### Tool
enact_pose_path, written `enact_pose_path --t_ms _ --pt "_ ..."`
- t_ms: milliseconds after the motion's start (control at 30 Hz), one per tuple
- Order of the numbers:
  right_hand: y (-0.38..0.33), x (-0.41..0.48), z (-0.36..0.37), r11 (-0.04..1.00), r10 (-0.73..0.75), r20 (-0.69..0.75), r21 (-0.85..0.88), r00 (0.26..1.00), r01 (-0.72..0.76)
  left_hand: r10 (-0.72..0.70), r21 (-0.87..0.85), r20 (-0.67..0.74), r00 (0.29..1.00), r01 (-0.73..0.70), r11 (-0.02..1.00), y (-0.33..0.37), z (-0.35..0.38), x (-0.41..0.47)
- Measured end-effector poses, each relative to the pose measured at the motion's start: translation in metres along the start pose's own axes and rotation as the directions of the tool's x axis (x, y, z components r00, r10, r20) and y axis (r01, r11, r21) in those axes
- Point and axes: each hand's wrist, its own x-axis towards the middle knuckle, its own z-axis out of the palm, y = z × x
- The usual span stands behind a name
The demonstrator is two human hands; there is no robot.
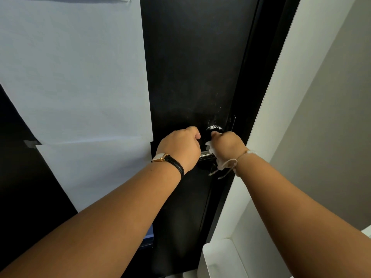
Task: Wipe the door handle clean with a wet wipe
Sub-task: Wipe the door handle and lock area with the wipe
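Note:
A black door (pixel 192 67) carries a dark metal lever handle (pixel 205 156) below a round black lock piece (pixel 214 128). My left hand (pixel 180 147), with a watch on the wrist, is closed around the free end of the lever. My right hand (pixel 227 146) is closed on a crumpled white wet wipe (pixel 209 146) and presses it against the handle near its base. More of the wipe hangs out below my right wrist. Most of the lever is hidden by both hands.
Large white paper sheets (pixel 76 73) are taped on the door's left part. A white door frame (pixel 281 97) and a grey wall (pixel 331 117) stand to the right. A white boxy object (pixel 220 257) sits low at the right.

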Motion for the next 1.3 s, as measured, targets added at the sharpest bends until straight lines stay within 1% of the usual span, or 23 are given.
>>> enact_pose_path --t_ms 67,133,200,267,333,400,467,500,533,567,667,733,800,867,933,967,1000,1067,1133,1200,1267,1300 --pt "-0.006 0.004 -0.008 0.996 0.035 0.05 -0.089 0.998 -0.03 0.006 0.012 -0.005 1.0 -0.006 1.0 0.0 0.001 0.0" --pt "-0.01 0.005 -0.012 0.988 0.058 0.052 -0.147 0.997 -0.05 0.008 0.018 -0.009 1.0 -0.008 1.0 0.001 0.001 0.001" --pt "-0.009 0.005 -0.012 0.99 0.118 -0.001 -0.078 0.993 -0.118 0.007 0.02 -0.01 1.0 -0.007 1.0 0.001 0.001 0.0" --pt "-0.008 -0.001 -0.008 0.989 0.143 -0.131 -0.007 0.981 -0.145 0.008 0.022 -0.007 1.0 -0.008 1.0 0.002 0.0 0.0" --pt "-0.006 -0.007 0.0 0.994 0.083 -0.276 -0.045 0.958 -0.099 0.01 0.021 -0.008 1.0 -0.01 1.0 0.002 0.0 -0.001" --pt "-0.005 -0.016 0.009 0.988 -0.017 -0.376 -0.15 0.926 -0.043 0.006 0.018 -0.013 1.0 -0.005 1.0 0.003 0.0 -0.002" --pt "-0.001 -0.024 0.017 0.958 -0.122 -0.484 -0.285 0.867 -0.025 -0.003 0.01 -0.015 1.0 0.003 1.0 0.003 -0.001 -0.003" --pt "0.001 -0.027 0.02 0.948 -0.155 -0.514 -0.318 0.843 -0.02 -0.003 0.006 -0.014 1.0 0.003 1.0 0.003 -0.001 -0.003" --pt "0.004 -0.028 0.021 0.949 -0.166 -0.519 -0.314 0.839 -0.007 -0.002 0.005 -0.012 1.0 0.002 1.0 0.002 -0.001 -0.003" --pt "0.005 -0.025 0.024 0.961 -0.169 -0.503 -0.277 0.847 0.027 -0.001 0.003 -0.008 1.0 0.001 1.0 0.002 -0.001 -0.003" --pt "0.006 -0.009 0.028 0.987 -0.158 -0.468 -0.092 0.869 0.13 -0.008 0.003 -0.003 1.0 0.008 1.0 0.002 -0.001 -0.003" --pt "0.008 0.001 0.023 0.987 -0.13 -0.487 0.019 0.864 0.159 -0.012 0.002 -0.009 1.0 0.012 1.0 0.002 -0.001 -0.003" --pt "0.011 0.006 0.018 0.979 -0.103 -0.53 0.095 0.842 0.179 -0.007 0.006 -0.008 1.0 0.007 1.0 0.002 -0.001 -0.004" --pt "0.014 0.005 0.016 0.942 -0.02 -0.584 0.26 0.812 0.21 0.001 0.011 -0.006 1.0 -0.001 1.0 0.002 -0.001 -0.004" --pt "0.016 0.003 0.016 0.862 0.099 -0.572 0.459 0.814 0.217 0.003 0.01 -0.008 1.0 -0.003 1.0 0.002 -0.002 -0.004" --pt "0.017 0.005 0.015 0.836 0.147 -0.544 0.515 0.826 0.19 0.003 0.006 -0.008 1.0 -0.003 1.0 0.002 -0.002 -0.004" --pt "0.018 0.006 0.013 0.838 0.177 -0.525 0.524 0.833 0.153 0.002 0.003 -0.005 1.0 -0.002 1.0 0.002 -0.003 -0.004" --pt "0.02 0.01 0.009 0.855 0.2 -0.502 0.509 0.842 0.1 0.001 -0.001 -0.003 1.0 -0.001 1.0 0.002 -0.004 -0.005" --pt "0.018 0.01 0.007 0.887 0.168 -0.509 0.452 0.844 0.096 0.002 0.002 -0.009 1.0 -0.002 1.0 0.002 -0.003 -0.005" --pt "0.011 0.008 0.012 0.959 0.031 -0.581 0.245 0.813 0.139 0.006 0.007 -0.012 1.0 -0.006 1.0 0.002 -0.003 -0.005" --pt "0.007 0.008 0.018 0.978 -0.139 -0.642 0.031 0.754 0.207 0.011 0.013 -0.012 1.0 -0.011 1.0 0.002 -0.002 -0.004" --pt "0.007 0.008 0.019 0.974 -0.189 -0.653 -0.03 0.734 0.223 0.013 0.016 -0.013 1.0 -0.013 1.0 0.002 -0.002 -0.004"
